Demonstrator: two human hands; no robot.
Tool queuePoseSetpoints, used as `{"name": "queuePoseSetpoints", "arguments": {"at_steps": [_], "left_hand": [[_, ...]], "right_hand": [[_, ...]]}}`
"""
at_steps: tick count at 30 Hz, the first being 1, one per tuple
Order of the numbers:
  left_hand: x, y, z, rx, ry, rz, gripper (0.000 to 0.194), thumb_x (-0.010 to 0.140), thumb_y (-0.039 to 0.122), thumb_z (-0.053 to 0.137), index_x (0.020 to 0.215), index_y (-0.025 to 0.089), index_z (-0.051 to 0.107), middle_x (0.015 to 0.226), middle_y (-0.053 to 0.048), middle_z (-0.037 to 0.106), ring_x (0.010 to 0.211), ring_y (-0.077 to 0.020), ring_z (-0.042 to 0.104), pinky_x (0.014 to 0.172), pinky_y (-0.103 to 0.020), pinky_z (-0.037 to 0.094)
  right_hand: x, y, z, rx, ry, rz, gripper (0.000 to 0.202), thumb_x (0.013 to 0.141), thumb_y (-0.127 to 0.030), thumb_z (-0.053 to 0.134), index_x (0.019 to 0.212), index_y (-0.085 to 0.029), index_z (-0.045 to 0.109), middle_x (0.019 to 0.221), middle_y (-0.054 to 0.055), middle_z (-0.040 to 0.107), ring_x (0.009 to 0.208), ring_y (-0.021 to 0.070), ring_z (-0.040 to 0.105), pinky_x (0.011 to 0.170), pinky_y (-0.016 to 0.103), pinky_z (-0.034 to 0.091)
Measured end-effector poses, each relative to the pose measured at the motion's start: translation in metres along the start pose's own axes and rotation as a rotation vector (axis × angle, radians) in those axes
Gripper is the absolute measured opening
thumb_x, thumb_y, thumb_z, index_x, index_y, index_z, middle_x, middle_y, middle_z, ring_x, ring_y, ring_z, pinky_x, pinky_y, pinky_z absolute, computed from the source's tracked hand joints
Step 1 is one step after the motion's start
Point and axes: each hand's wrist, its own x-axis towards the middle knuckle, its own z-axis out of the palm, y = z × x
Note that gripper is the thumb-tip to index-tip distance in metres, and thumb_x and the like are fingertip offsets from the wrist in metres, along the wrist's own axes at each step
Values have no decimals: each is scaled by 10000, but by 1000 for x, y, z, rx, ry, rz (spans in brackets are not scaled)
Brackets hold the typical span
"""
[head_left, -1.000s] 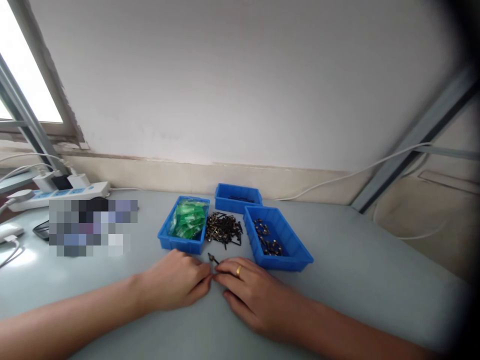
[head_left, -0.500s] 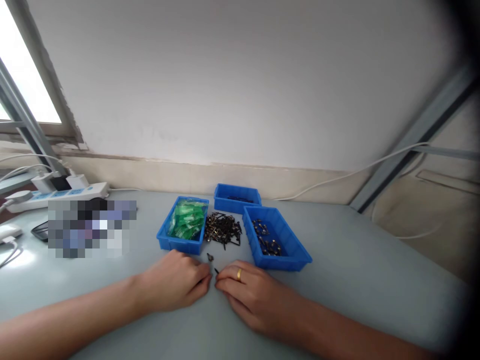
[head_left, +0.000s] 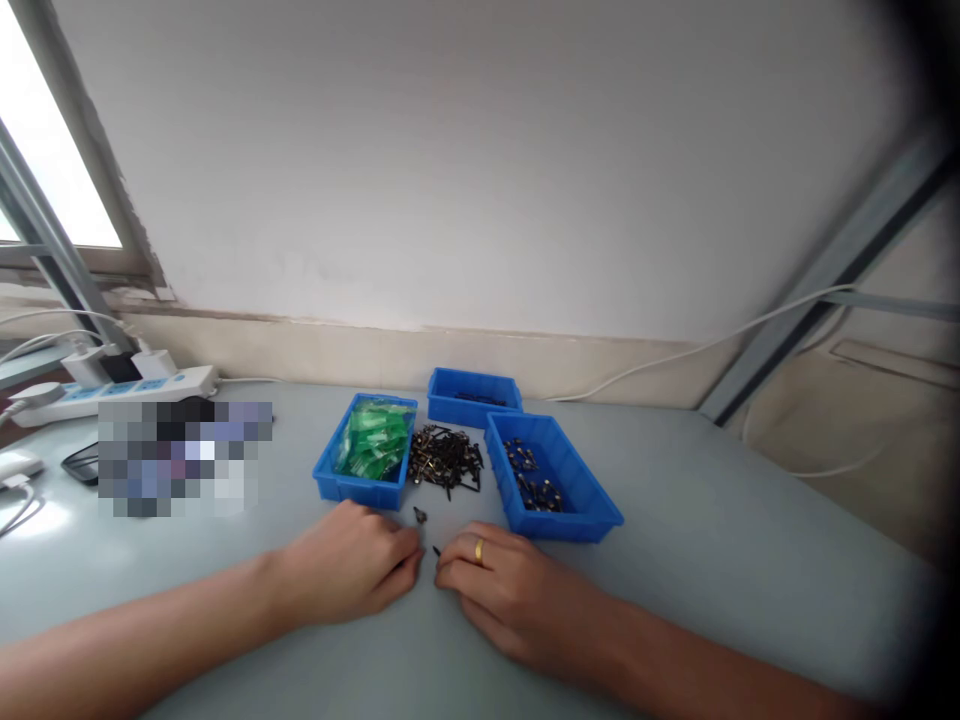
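My left hand (head_left: 364, 560) rests on the grey table with its fingers curled closed; whatever it may hold is hidden. Opposite it, my right hand (head_left: 499, 590), with a gold ring, is closed in a pinch, and the tip of a small dark screw (head_left: 436, 551) sticks out at its fingertips. A small metal piece (head_left: 420, 515) lies just beyond the gap between both hands. Farther back is a pile of dark screws (head_left: 446, 457). To its left a blue bin (head_left: 362, 491) holds green plastic packets (head_left: 375, 438); to its right a larger blue bin (head_left: 570, 525) holds small metal parts (head_left: 541, 493).
A third blue bin (head_left: 474, 410) with dark pieces stands behind the pile, near the wall. At the left are a white power strip (head_left: 191, 383) with plugs and a blurred-out patch of objects. A white cable (head_left: 660, 360) runs along the wall at right.
My right hand has shifted slightly to the right with the dark screw, widening the gap between the hands. My left hand looks unmoved.
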Motion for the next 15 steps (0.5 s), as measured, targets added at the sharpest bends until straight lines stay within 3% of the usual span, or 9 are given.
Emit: {"name": "queuePoseSetpoints", "arguments": {"at_steps": [15], "left_hand": [[-2,1,0,17,30,46,146,920,214,440,786,186,489,700,-1,638,582,-167,609,516,-276,387]], "right_hand": [[-1,1,1,-26,1,-55,232,901,-55,407,967,-163,601,914,83,631,878,190,579,850,317,477]]}}
